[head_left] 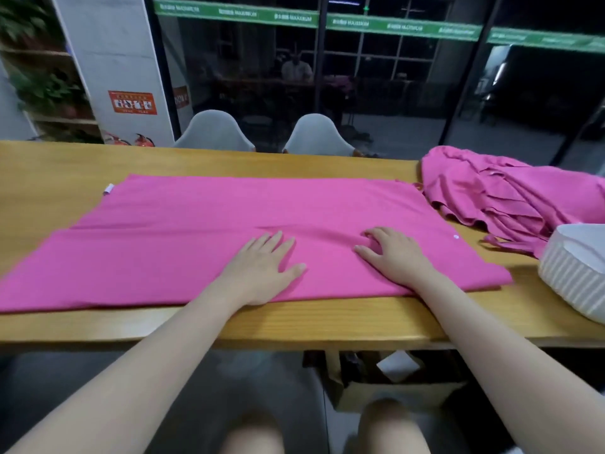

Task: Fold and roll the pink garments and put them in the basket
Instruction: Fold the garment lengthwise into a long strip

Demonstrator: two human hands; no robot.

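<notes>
The pink garment (209,237) lay spread flat across the middle of the frame on the wooden table (294,322), one fold line already running along its length. Our left hand (262,270) and right hand (393,257) rested on it near the lower centre, a little apart, palms down, fingers spread, gripping nothing. We judged this the smoothing and folding step. Next we would need to lift an edge for another fold, then roll. More pink garments (510,194) sat heaped at the right, beside the white ribbed basket (569,283) at the right edge.
</notes>
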